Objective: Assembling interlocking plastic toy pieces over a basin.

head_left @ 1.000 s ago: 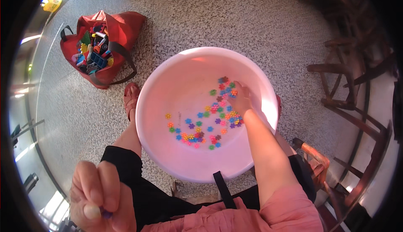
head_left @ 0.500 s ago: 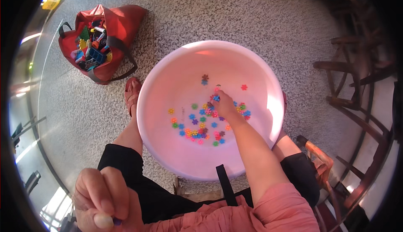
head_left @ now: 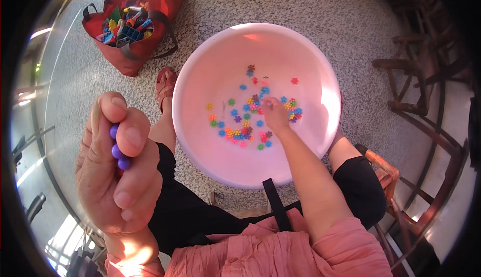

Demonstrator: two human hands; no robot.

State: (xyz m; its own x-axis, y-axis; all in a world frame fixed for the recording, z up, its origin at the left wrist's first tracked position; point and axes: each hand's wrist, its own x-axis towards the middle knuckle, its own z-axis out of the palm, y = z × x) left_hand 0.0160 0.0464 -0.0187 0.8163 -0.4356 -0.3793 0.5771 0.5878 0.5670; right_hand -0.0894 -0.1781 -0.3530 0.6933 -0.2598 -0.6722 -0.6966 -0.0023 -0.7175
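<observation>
A large pale pink basin point(head_left: 216, 69) stands between my legs, with small flower-shaped plastic pieces point(head_left: 234, 132) in many colours scattered over its bottom. My right hand point(head_left: 277, 115) is low inside the basin, fingertips pinched together beside a cluster of pieces. Whatever lies between those fingertips is too small to make out. Close to the camera at the left, my left hand point(head_left: 117, 177) is raised and closed. Its thumb and fingers grip a purple flower-shaped piece point(head_left: 117, 152), whose rounded petals show between them. A bit of red shows below the purple, mostly hidden by the fingers.
A red tote bag point(head_left: 130, 59) with dark handles, full of mixed toys and bricks, sits on the speckled floor point(head_left: 240, 1) at the far left. Wooden chairs point(head_left: 401, 66) line the right side. My sandalled foot point(head_left: 165, 86) is beside the basin's left rim.
My left hand has risen, bringing the purple piece into view. My right hand has drawn slightly nearer within the basin, uncovering blue pieces. The whole view has tilted, so basin and bag appear higher.
</observation>
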